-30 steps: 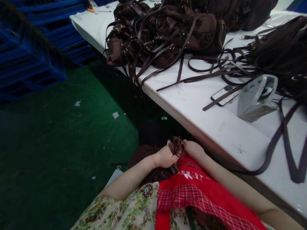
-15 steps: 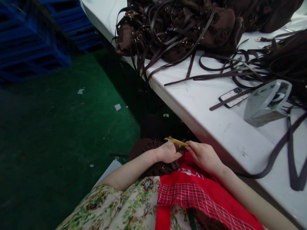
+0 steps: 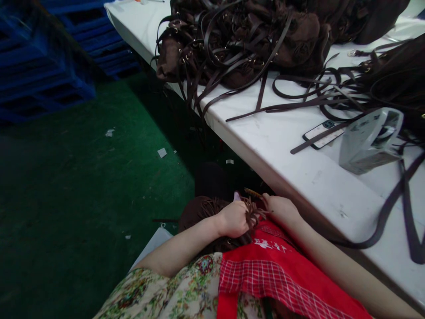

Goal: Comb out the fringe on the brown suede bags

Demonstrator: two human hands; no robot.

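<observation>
A dark brown fringed bag point(image 3: 195, 212) rests on my lap. My left hand point(image 3: 234, 219) is closed around its brown fringe point(image 3: 253, 209), and loose strands stick out past the fingers toward the right. Beside it, my right hand point(image 3: 282, 210) pinches a thin yellow comb point(image 3: 253, 193), whose toothed end points up and left. The comb is small in view and the fingers cover its other end. Below both hands lies the red apron point(image 3: 265, 239) with white print.
On the white table point(image 3: 265, 141) lie a heap of brown bags point(image 3: 232, 48) with long straps, a phone point(image 3: 320, 135) under a strap, and a grey tape-dispenser-like holder point(image 3: 368, 144). Blue pallets point(image 3: 43, 66) stand at the left on the green floor point(image 3: 126, 133).
The comb has moved right, away from my left hand, along with my right hand. Fringe strands now show spread out from my left fist.
</observation>
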